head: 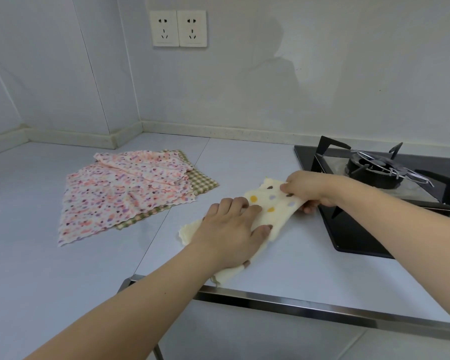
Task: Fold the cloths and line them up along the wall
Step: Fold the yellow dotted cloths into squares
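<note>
Head view: left hand (pixel 231 227) presses flat, fingers spread, on the dotted cream cloth (pixel 264 219). Right hand (pixel 309 188) pinches its far end.

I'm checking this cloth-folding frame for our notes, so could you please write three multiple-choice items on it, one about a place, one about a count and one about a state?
1. Where does the pink speckled cloth lie?
A. on the hob
B. on top of the green checked cloth
C. against the wall

2. How many wall sockets show?
A. one
B. two
C. four

3. What is the right hand doing?
A. pinching the end of the dotted cream cloth
B. resting flat on the counter
C. touching the burner

Answers:
1 B, green checks stick out beneath its far and near edges.
2 B, two plates sit side by side.
3 A, its fingers curl round the cloth's end while the left hand presses the cloth down.
</note>
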The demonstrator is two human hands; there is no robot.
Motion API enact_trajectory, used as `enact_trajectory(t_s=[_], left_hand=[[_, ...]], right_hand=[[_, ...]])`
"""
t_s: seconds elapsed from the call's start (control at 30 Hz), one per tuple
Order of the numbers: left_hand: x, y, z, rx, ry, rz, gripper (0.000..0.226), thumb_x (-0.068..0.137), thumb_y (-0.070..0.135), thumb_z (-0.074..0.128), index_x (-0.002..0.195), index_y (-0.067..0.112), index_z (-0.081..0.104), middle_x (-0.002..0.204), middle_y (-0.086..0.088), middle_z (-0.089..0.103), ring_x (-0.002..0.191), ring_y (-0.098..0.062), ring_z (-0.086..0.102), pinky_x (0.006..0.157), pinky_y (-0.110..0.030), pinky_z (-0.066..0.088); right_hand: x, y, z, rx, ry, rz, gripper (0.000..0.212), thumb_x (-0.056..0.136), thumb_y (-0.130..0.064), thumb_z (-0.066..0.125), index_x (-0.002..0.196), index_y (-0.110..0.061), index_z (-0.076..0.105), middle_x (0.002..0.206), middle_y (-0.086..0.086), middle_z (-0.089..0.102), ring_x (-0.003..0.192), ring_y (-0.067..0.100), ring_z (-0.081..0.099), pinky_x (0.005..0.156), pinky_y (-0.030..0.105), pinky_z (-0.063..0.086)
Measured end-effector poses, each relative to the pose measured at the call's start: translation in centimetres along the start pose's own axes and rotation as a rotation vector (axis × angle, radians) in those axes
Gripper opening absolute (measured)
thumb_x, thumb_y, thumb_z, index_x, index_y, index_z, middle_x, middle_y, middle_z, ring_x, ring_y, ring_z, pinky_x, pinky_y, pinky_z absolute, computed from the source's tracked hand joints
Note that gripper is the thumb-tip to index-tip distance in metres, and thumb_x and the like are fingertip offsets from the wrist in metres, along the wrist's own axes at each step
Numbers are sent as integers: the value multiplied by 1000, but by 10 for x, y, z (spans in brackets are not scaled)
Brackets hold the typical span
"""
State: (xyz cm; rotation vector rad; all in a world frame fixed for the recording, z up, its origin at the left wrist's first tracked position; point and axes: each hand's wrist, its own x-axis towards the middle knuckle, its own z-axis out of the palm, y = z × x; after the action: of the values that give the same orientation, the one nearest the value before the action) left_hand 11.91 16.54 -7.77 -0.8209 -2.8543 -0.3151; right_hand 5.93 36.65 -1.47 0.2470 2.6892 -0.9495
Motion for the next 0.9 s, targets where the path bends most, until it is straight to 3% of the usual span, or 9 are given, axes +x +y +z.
enact_trajectory(t_s=[0.1,0.17,0.23,0.3,0.37,0.53,0.63,0.73,0.9], left_hand=[[2,0,-4,-27,-108,-19,63,93,66,24,149,37,21,156,4,18,141,-18,12,114,-37,10],[4,-1,-5,-19,-187,-23,72,88,75,22,151,41,11,160,5,8,145,-18,3,118,-39,3],[5,-1,-4,6,-241,-20,80,82,83,18,151,45,3,162,7,0,147,-18,-4,119,-42,-5],[6,-2,-3,13,-263,-14,81,80,85,15,150,47,0,162,7,-4,148,-19,-7,119,-44,-6],[5,-1,-2,-1,-250,-12,80,83,82,11,152,43,1,163,5,-4,148,-19,-6,119,-44,-4],[1,2,-3,-44,-183,-35,80,93,70,10,155,20,6,163,2,2,149,-17,-1,120,-39,0],[1,2,-5,-45,-190,-41,71,98,58,12,155,17,5,163,1,0,149,-16,-2,121,-37,-2],[-1,3,-8,-30,-210,-44,62,102,44,15,155,16,1,163,0,-4,148,-13,-7,121,-34,-4],[-19,-1,-12,-15,-206,-95,62,102,44,16,155,16,0,163,-1,-7,149,-15,-7,120,-34,-5]], right_hand=[[2,9,4,-277,128,-164,18,102,-22,36,100,-7,46,94,13,57,70,26,52,57,34,42],[-1,18,3,-539,172,-244,19,103,-26,34,104,-9,42,90,12,58,78,29,56,68,39,43],[-5,26,5,-672,213,-298,16,103,-28,33,99,-13,36,79,7,54,75,30,55,66,39,41],[-6,30,9,-742,249,-309,16,103,-30,31,97,-15,31,77,4,51,74,30,53,64,36,38],[-7,29,14,-780,278,-278,18,103,-32,32,101,-14,34,88,8,55,79,30,53,67,37,39],[-12,21,32,-675,597,-318,35,98,-31,43,127,-11,45,126,11,46,114,33,45,93,42,38],[-18,16,56,-484,432,-351,42,101,-34,35,139,-18,40,143,6,39,131,29,35,107,38,26],[-15,19,67,-495,234,-303,52,103,-39,22,152,-19,20,160,1,14,146,18,11,118,35,7],[-10,24,62,-541,124,-273,57,102,-45,16,154,-24,4,162,-4,-5,148,14,-6,120,36,-2]])
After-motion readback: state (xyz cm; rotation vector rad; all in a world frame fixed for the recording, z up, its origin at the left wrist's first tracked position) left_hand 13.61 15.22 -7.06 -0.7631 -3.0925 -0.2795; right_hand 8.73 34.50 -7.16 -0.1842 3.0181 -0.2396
